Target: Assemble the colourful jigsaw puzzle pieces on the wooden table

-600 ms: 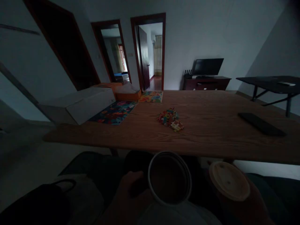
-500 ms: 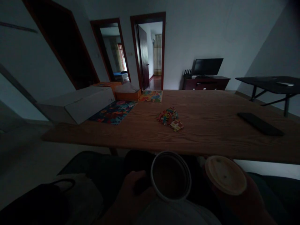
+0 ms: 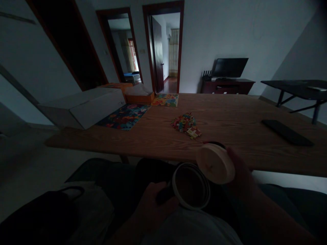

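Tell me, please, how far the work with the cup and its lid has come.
Done: the lid is off the cup. In hand: the left hand holds the open cup in the lap; the right hand holds the lid tilted at its rim. Left: the lid is not seated, and the coloured pieces lie untouched on the table.

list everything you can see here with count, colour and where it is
wooden table: 1, brown, across the middle
pile of small toy bricks: 1, multicoloured, table centre
colourful puzzle mats: 2, table left and far edge
white cardboard box: 1, table's left end
orange tissue box: 1, behind the mats
flat black slab: 1, table right
dark monitor: 1, on a dark cabinet by the far wall
black side table: 1, far right
round white-rimmed container: 1, dark inside, over the lap
round cream lid: 1, above the container's right rim
left hand: holds the container
right hand: holds the lid
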{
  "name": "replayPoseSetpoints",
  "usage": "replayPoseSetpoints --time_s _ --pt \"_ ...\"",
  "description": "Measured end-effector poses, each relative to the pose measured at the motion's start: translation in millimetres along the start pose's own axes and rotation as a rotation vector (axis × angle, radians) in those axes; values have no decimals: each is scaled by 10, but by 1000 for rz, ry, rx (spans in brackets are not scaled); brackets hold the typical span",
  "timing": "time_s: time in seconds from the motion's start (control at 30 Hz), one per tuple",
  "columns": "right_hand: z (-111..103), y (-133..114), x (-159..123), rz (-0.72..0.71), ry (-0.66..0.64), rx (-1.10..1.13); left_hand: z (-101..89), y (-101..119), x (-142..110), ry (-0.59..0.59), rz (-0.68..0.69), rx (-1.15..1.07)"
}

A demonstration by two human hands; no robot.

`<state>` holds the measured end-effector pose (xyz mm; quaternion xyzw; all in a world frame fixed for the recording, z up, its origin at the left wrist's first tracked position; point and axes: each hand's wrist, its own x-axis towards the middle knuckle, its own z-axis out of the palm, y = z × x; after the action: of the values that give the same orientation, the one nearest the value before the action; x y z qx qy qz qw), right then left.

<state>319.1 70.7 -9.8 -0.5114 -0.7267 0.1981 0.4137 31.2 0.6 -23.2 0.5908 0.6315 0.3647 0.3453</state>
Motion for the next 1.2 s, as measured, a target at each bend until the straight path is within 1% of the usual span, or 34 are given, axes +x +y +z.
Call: replayPoseSetpoints --time_s 0.07,0.1,0.17,0.23,0.3,0.43,0.5,0.63,0.73,0.8,0.87,1.0,1.1,1.2 --pt "70 -248 37 -74 -29 88 15 5 6 -26 18 6" --pt "106 -377 46 -105 -44 87 23 -6 14 -37 27 9" --pt "170 -606 51 -288 -65 3 36 -37 33 -49 26 19" --pt "216 -761 51 -447 -55 -80 39 -53 50 -66 16 44" --pt "235 -837 53 -539 -61 -141 31 -38 61 -93 8 66" --pt "200 -850 61 -596 -117 -209 2 35 72 -178 76 33" --pt "168 -837 63 -625 -124 -222 -6 53 81 -203 115 8" --pt "138 -800 71 -698 -134 -245 -9 36 97 -256 168 -23" --pt "146 -763 85 -741 -142 -254 5 -4 106 -261 166 -28" --pt "143 -742 97 -742 -149 -258 23 -30 113 -240 148 4" --pt "123 -730 106 -731 -184 -261 42 -40 119 -234 142 34" --pt "40 -718 96 -766 -269 -242 64 -3 121 -325 206 19" --pt "-10 -703 67 -802 -263 -259 72 28 110 -370 225 33" --pt "-36 -702 34 -749 -257 -317 78 47 96 -364 221 65"
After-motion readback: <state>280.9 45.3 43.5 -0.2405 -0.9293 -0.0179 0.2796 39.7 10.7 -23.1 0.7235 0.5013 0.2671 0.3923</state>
